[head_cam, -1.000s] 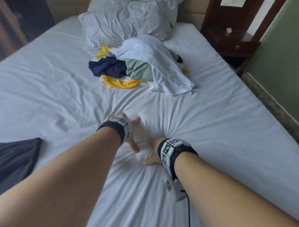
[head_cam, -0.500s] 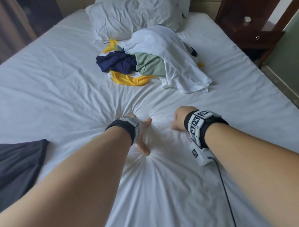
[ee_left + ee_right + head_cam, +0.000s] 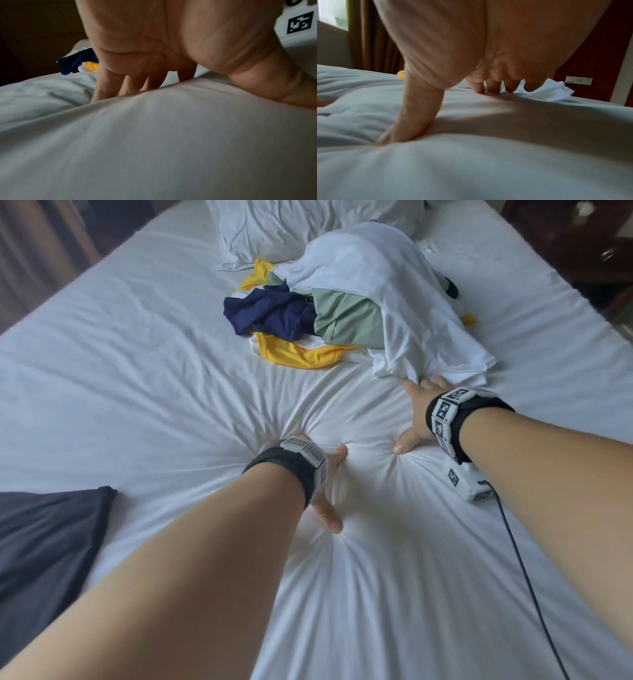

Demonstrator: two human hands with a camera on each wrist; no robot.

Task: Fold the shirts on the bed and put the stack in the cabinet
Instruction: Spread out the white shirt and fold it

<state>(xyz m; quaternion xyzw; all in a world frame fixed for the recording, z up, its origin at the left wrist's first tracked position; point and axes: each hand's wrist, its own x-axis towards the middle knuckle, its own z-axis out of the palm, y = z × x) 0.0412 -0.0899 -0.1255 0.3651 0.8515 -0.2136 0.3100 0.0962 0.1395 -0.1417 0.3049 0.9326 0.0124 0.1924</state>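
A heap of unfolded shirts lies on the bed near the pillows: a white shirt [image 3: 387, 289] draped over a sage green one [image 3: 346, 316], a navy one [image 3: 270, 313] and a yellow one [image 3: 301, 354]. My left hand [image 3: 325, 474] presses spread fingers into the white sheet [image 3: 171, 392] at mid-bed, holding nothing. My right hand [image 3: 416, 412] presses flat on the sheet, its fingertips [image 3: 494, 88] at the white shirt's near hem [image 3: 553, 92]. The navy and yellow shirts [image 3: 77, 63] show past my left fingers [image 3: 126, 83].
A dark grey cloth [image 3: 44, 559] lies at the bed's left near edge. White pillows [image 3: 291, 227] sit at the head. A dark wooden nightstand [image 3: 582, 244] stands at the right. A cable [image 3: 527, 583] hangs from my right wrist device.
My right hand went from beside the left hand forward and right to the white shirt's hem and flattened onto the sheet. The left hand stays pressed in place. The view moved closer to the pile.
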